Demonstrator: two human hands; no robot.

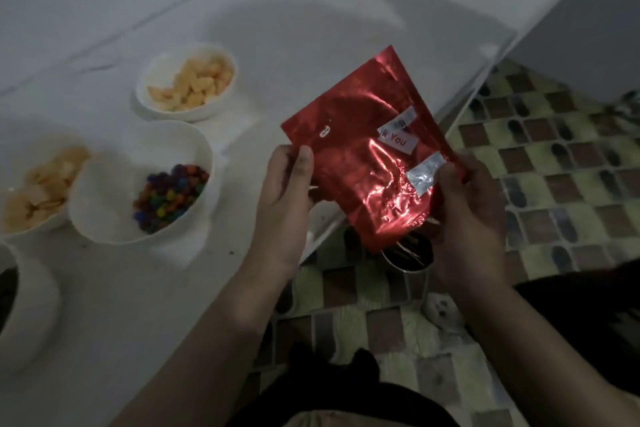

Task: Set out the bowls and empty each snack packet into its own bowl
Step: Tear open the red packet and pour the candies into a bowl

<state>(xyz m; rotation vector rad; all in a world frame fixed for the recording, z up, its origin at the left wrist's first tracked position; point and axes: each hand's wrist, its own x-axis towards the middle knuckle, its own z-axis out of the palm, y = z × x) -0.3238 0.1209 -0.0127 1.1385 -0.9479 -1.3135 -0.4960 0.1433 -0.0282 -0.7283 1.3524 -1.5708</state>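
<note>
A shiny red foil packet [367, 156] with white labels hangs in the air beyond the table's right edge, over a metal can on the floor. My left hand [284, 198] pinches its left corner and my right hand [467, 215] grips its right side near a silver label. On the white table [311, 28] stand white bowls: one with orange pieces [187, 81] at the back, one with coloured candies [145, 184] in front of it, one with pale chips [38, 184] at the left edge, and one with dark contents [20, 302] partly cut off at the lower left.
A metal can [410, 263] holding dark sticks stands on the checked floor mat [554, 166] beneath the packet. A small white object [441, 314] lies on the mat next to it. My dark-clothed lap [346, 388] fills the bottom.
</note>
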